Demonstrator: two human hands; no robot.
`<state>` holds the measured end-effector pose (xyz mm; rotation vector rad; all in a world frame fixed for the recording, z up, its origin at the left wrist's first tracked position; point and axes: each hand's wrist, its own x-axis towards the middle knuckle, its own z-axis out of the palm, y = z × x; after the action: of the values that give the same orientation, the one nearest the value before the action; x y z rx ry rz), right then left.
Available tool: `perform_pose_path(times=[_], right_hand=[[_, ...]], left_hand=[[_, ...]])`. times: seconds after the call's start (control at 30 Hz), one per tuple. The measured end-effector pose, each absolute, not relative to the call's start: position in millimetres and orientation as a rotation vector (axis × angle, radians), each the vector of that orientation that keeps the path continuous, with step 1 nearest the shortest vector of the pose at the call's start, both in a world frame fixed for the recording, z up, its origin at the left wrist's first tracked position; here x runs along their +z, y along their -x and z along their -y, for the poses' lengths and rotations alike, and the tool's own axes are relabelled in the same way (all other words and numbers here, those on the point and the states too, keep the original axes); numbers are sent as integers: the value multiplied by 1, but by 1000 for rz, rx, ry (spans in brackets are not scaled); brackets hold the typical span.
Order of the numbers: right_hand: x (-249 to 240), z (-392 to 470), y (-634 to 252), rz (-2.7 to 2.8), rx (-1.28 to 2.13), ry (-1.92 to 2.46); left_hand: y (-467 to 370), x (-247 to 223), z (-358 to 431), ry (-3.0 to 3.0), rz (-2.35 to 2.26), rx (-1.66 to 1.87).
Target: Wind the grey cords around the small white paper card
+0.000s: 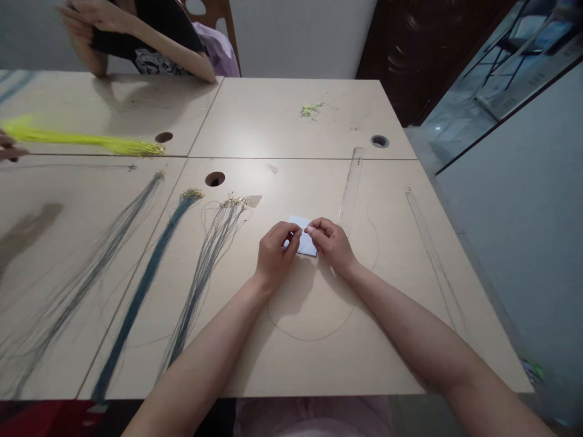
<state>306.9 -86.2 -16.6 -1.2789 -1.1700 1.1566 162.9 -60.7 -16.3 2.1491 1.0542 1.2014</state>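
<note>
My left hand [277, 249] and my right hand [331, 243] meet close together above a small white-blue card [308, 246] on the table. Both are closed in a pinch, fingertips nearly touching. What sits between the fingers is too small to make out. A thin grey cord [310, 340] curves in a wide arc over the tabletop, passing beneath my forearms; its course near my fingers is hidden. Just beyond my right hand lies a clear ruler [350, 188]. To the left of my left hand is a bundle of grey cords [204, 267] with gold-coloured ends.
Farther left lie a blue cord bundle [150, 279], a grey bundle [104, 255] and a bright yellow bundle [104, 141]. A few cords [428, 243] are at right. Green scraps [311, 110] lie at the back. Another person [150, 36] sits across the table [410, 352].
</note>
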Motion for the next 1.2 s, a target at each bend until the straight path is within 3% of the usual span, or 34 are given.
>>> perform_pose_path(times=[1.2], right_hand=[[-20, 86, -306, 1175, 1146, 1250]], left_hand=[[-165, -17, 62, -2060, -1072, 1327]])
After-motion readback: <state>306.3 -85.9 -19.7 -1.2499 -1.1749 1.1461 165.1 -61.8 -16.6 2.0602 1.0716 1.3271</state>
